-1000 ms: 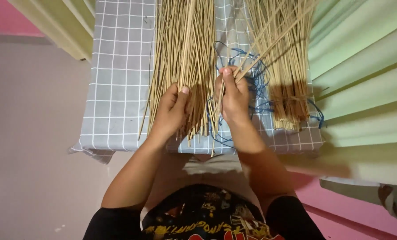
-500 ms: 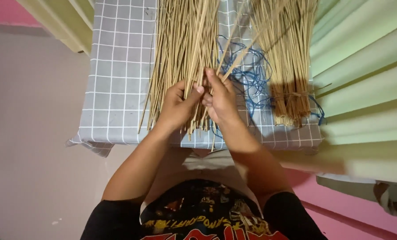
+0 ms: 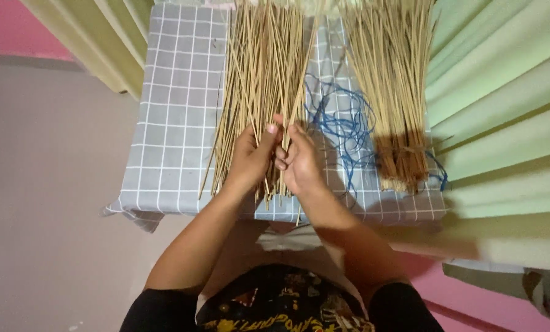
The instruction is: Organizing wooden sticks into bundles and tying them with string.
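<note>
A loose bundle of thin tan sticks (image 3: pixel 259 80) lies lengthwise on a small table under a grey cloth with a white grid (image 3: pixel 176 117). My left hand (image 3: pixel 249 158) cups the bundle's near end from the left. My right hand (image 3: pixel 298 161) presses in from the right, its fingers closed around a few sticks, and the two hands almost touch. A second bundle of sticks (image 3: pixel 393 86), tied near its lower end, lies to the right. Tangled blue string (image 3: pixel 342 126) sits between the two bundles.
Pale green curtain folds (image 3: pixel 502 104) hang along the table's right side and more hang at the upper left (image 3: pixel 103 43). The grey cloth's corner droops over the near left edge (image 3: pixel 133 215). A pink wall strip (image 3: pixel 472 307) shows at lower right.
My right hand has brought the slanting sticks it held down and left into the main bundle. Both hands have closed in together at the bundle's near end.
</note>
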